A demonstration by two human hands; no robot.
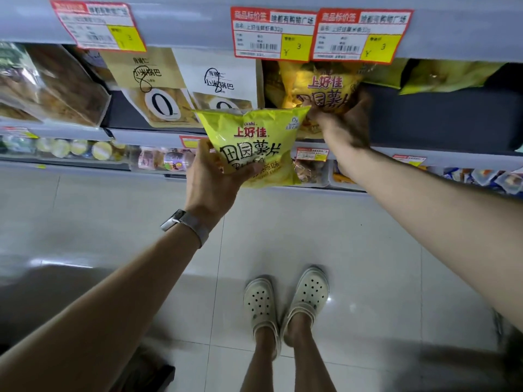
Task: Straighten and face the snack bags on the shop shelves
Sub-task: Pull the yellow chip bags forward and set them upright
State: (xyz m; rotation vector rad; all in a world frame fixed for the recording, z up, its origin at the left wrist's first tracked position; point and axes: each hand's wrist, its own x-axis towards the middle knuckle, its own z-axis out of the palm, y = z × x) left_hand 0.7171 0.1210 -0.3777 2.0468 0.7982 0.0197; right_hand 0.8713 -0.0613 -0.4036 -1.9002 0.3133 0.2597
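My left hand (210, 176) curls round a yellow chip bag (254, 142), upright and label-out just off the front edge of the shelf (441, 120), down-left of the shelved bag (325, 86) whose bottom my right hand (343, 123), nearer the shelf, seems to pinch.

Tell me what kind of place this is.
Most likely a small grocery or convenience shop: red-and-yellow price tags on the shelf edge, stocked chip bags, packaged snacks on the shelf below.
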